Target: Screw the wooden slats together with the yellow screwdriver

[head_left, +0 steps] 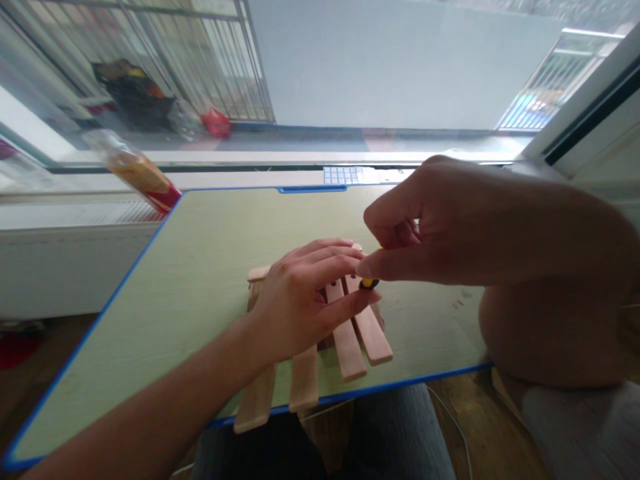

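Note:
A small wooden xylophone (350, 347) with pale bars of graded length lies near the front edge of the table. Across its middle, my left hand (305, 287) holds it down, fingers over the bars and thumb along the right-hand ones. My right hand (415, 220) pinches a yellow-and-black screwdriver (369, 283) between thumb and fingers, above the far part of the rightmost bar. Most of the screwdriver is hidden by the fingers, and its tip cannot be made out. Dark screw spots show on the bars beside it.
The pale green table (200, 247) has a raised blue edge. A bottle with a red label (145, 177) leans beyond its far left corner, by the window. A white-and-blue sheet (345, 175) lies on the sill. My raised knee (550, 340) stands at the table's right side.

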Demonstrator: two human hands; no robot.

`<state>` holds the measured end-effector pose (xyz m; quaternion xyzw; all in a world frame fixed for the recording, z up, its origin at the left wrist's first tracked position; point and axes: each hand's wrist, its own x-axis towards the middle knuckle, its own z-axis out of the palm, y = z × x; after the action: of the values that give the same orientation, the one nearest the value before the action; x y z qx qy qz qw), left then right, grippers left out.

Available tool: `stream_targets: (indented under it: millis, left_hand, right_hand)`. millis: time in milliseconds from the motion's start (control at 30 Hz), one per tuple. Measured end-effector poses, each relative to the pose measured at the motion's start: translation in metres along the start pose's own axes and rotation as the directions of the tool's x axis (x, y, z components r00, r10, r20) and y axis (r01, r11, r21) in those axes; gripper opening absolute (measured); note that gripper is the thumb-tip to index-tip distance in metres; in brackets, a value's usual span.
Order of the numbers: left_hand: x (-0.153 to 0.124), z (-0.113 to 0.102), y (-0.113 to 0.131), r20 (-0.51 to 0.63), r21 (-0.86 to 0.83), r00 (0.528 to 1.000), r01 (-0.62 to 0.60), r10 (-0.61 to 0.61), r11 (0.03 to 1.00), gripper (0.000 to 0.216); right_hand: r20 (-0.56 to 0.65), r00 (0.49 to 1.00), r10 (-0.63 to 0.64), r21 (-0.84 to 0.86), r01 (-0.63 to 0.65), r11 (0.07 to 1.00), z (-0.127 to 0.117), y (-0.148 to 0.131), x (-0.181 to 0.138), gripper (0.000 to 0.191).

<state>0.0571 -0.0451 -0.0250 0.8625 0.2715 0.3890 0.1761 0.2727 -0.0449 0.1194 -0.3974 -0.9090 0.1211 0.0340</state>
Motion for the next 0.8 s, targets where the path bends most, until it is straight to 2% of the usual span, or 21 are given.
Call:
stream_targets:
  millis: [300,400,533,667,800]
  left_hand:
    - [-0.002,0.001,-0.002,-0.020,-0.051,1.000,0.005,-0.006,0.999,0.028]
    - [-0.003,0.000,-0.002,-0.015,-0.062,1.000,0.011,-0.012,0.998,0.023]
    - [-0.003,0.000,-0.004,-0.009,-0.065,1.000,-0.019,0.019,0.998,0.013]
    - [-0.004,0.000,-0.005,-0.014,-0.047,0.999,-0.042,0.041,0.998,0.020]
    - [-0.004,-0.001,-0.004,0.008,-0.011,0.999,-0.040,0.040,0.999,0.018]
  right_hand:
    - [-0.027,1.000,-0.011,-0.054,0.010,0.998,0.003,-0.001,0.002,0.053]
    - [-0.035,0.999,0.004,-0.050,-0.006,0.999,0.001,0.001,0.002,0.055]
    - [-0.039,0.999,0.007,0.005,-0.007,1.000,-0.002,0.008,-0.003,0.031]
    - [-0.029,0.995,-0.094,0.016,0.095,0.995,-0.002,0.009,-0.007,0.022]
    - [0.018,0.995,-0.099,0.028,0.098,0.995,-0.002,0.006,-0.006,0.017]
